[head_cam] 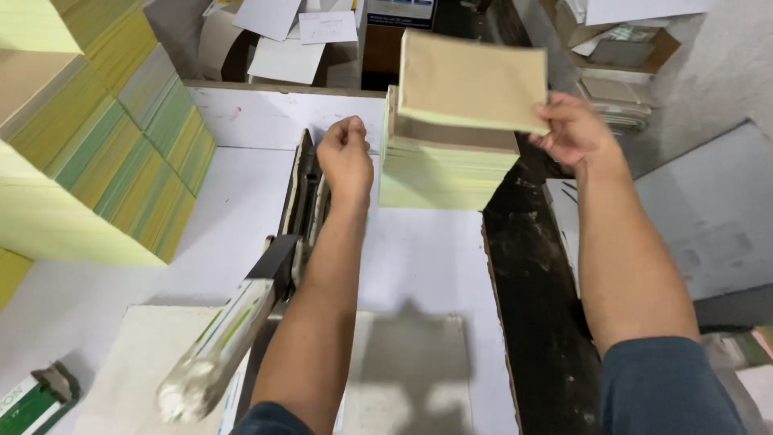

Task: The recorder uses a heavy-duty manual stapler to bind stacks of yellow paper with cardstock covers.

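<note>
My right hand (570,129) grips the right edge of a tan paper bundle (471,79) and holds it in the air above a stack of pale green paper (439,173) on the white table (427,258). My left hand (346,157) is closed in a fist just left of that stack. It hovers over the far end of a metal lever tool (299,205); I cannot tell whether it touches it. The lever's wrapped handle (216,350) points toward me.
Tall stacks of yellow and green paper (105,129) fill the left side. A dark gap (535,290) runs down the right edge of the table, with a grey surface (708,209) beyond. Loose sheets and cardboard boxes lie at the back.
</note>
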